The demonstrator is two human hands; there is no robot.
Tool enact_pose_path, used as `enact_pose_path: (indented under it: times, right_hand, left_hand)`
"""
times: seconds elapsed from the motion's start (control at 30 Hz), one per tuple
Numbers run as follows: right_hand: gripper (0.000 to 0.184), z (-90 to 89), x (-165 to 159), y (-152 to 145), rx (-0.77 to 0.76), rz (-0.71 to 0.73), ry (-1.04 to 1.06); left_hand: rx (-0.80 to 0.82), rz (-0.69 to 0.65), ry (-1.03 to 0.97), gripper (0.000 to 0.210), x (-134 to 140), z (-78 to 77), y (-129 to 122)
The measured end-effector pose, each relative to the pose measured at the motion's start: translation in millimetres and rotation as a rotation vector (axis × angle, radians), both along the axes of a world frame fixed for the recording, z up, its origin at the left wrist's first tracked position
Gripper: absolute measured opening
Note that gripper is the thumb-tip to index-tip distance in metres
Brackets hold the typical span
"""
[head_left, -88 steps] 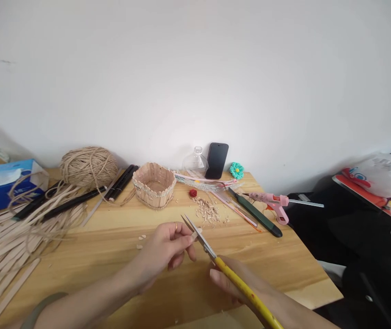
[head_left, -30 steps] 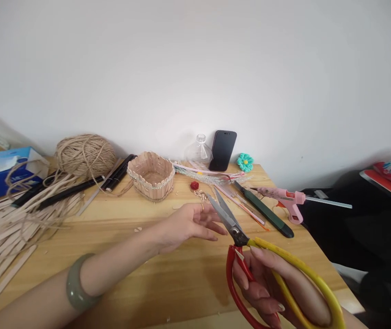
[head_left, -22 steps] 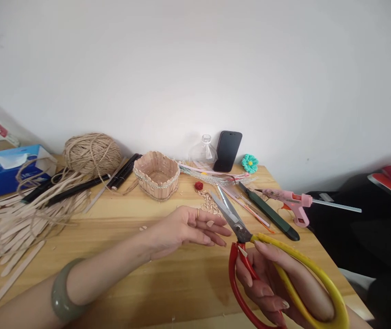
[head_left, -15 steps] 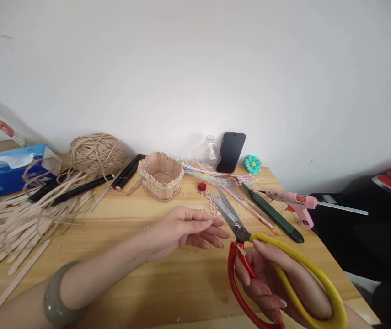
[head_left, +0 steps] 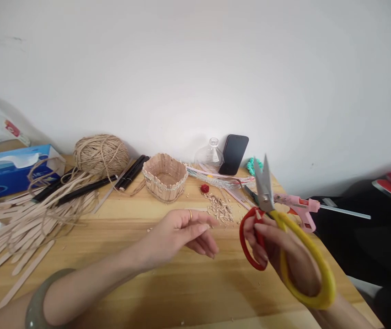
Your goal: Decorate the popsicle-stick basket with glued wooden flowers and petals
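My right hand (head_left: 289,251) grips a pair of scissors (head_left: 265,189) with one red and one yellow handle. The blades point up and stand slightly apart, with nothing seen between them. Over the middle of the table, my left hand (head_left: 181,235) hovers with loosely bent fingers and holds nothing visible. Beyond it stands a small basket (head_left: 163,186) of wooden stick pieces with a glittery band. Small wood clippings (head_left: 220,209) lie in a pile between my hands, with a little red rose-like piece (head_left: 204,188) behind them.
On the left are craft sticks (head_left: 40,233), a twine ball (head_left: 101,154), black markers (head_left: 131,173) and a blue tissue pack (head_left: 10,176). A phone (head_left: 235,154) leans by a clear bottle (head_left: 212,155). A pink glue gun (head_left: 300,205) lies near the right table edge.
The scissors have risen and swung upright in my right hand, away from my left hand. My left hand has drawn slightly back to the left, its fingers curling more.
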State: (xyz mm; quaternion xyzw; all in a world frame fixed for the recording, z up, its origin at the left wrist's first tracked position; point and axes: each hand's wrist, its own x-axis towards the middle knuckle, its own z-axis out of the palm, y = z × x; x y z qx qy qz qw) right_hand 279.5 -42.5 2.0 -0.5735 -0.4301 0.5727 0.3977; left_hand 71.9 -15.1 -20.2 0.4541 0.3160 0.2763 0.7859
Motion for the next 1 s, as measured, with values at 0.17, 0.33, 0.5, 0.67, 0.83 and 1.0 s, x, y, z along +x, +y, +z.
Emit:
enact_pose_path:
  times: [0.17,0.33,0.5,0.67,0.83,1.0]
  right_hand:
    - [0.015,-7.8,-29.7,-4.8,0.099,0.072,-0.158]
    - [0.014,-0.5,-47.0,-2.0,0.106,0.092,-0.072]
    - [0.012,-2.6,-48.5,-0.3,0.112,0.107,-0.031]
    - [0.011,-9.0,-47.6,-0.6,0.123,0.106,-0.035]
    - [0.011,-7.3,-48.2,-1.4,0.14,0.114,-0.062]
    - [0.012,-5.6,-49.2,-2.3,0.125,0.123,-0.06]
  left_hand:
    - [0.004,0.034,0.016,0.018,2.7,4.5,-1.9]
    - [0.006,0.078,0.038,0.019,0.9,3.0,-2.2]
    - [0.048,0.129,0.067,0.015,-1.7,3.2,-2.0]
    - [0.166,0.152,0.129,0.01,-2.7,5.1,-1.8]
    - [0.377,0.145,0.237,0.008,-4.9,5.5,-4.8]
    - [0.417,0.097,0.302,0.016,-5.8,11.4,-5.5]
